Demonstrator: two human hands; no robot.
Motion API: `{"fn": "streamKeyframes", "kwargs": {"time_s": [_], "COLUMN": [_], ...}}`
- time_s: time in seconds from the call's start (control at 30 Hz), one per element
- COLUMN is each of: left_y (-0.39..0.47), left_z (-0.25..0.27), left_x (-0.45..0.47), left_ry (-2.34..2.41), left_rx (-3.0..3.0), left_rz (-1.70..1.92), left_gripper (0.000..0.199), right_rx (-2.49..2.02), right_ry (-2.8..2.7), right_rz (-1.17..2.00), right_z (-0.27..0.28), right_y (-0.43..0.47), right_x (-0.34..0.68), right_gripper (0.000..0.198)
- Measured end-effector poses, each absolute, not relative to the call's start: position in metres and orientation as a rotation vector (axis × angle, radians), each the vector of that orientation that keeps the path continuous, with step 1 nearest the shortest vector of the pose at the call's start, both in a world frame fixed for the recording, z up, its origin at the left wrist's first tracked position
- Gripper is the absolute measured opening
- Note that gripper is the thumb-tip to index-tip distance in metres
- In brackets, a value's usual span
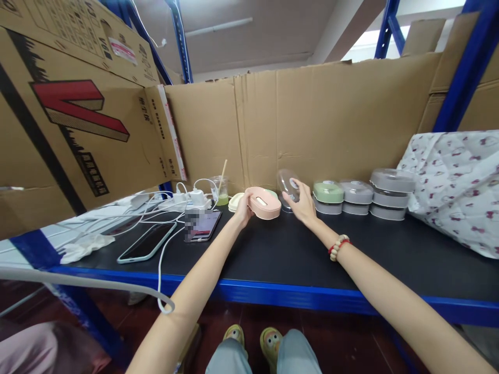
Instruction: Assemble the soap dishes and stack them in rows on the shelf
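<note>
My left hand (245,209) grips the left end of a pink oval container (268,209), which has a small slot-shaped opening in its top. In my right hand (304,203), fingers and thumb hold a clear oval lid (285,181), tilted up on its edge beside the pink piece. Behind the pink container, pale cream and green pieces (235,201) are partly hidden. To the right stand a green-topped container (328,192), a grey container (355,193) and a stack of grey containers with clear lids (391,197).
Two phones (150,241) (202,226), white cables, chargers (198,197) and a cup with a straw (222,195) occupy the left of the black shelf (280,259). A crumpled tissue (86,248) lies near its front edge. Cardboard (312,119) walls the back; a patterned bag (460,187) stands right.
</note>
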State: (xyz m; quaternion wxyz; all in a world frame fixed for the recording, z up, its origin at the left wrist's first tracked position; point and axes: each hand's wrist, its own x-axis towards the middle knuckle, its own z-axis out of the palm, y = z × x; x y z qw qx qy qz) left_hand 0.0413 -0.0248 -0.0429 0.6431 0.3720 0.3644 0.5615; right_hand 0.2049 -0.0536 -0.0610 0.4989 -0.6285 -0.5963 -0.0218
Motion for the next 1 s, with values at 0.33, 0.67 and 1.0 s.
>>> {"fn": "streamKeyframes", "kwargs": {"time_s": [0.33, 0.67, 1.0], "left_y": [-0.033, -0.036, -0.040], "left_z": [-0.043, -0.041, -0.037], "left_x": [0.046, 0.046, 0.046], "left_ry": [0.692, 0.734, 0.667], "left_rx": [0.828, 0.860, 0.751], "left_rz": [1.198, 1.205, 1.306], "left_gripper": [0.051, 0.042, 0.039], "right_rx": [-1.238, -1.233, -1.120], "right_ry": [-1.704, -1.718, -1.474], "right_rz": [0.042, 0.093, 0.397], "right_z": [-0.068, -0.067, -0.063], "right_y": [-0.052, -0.056, -0.056], "right_x": [0.179, 0.178, 0.173], "right_gripper": [0.049, 0.060, 0.052]}}
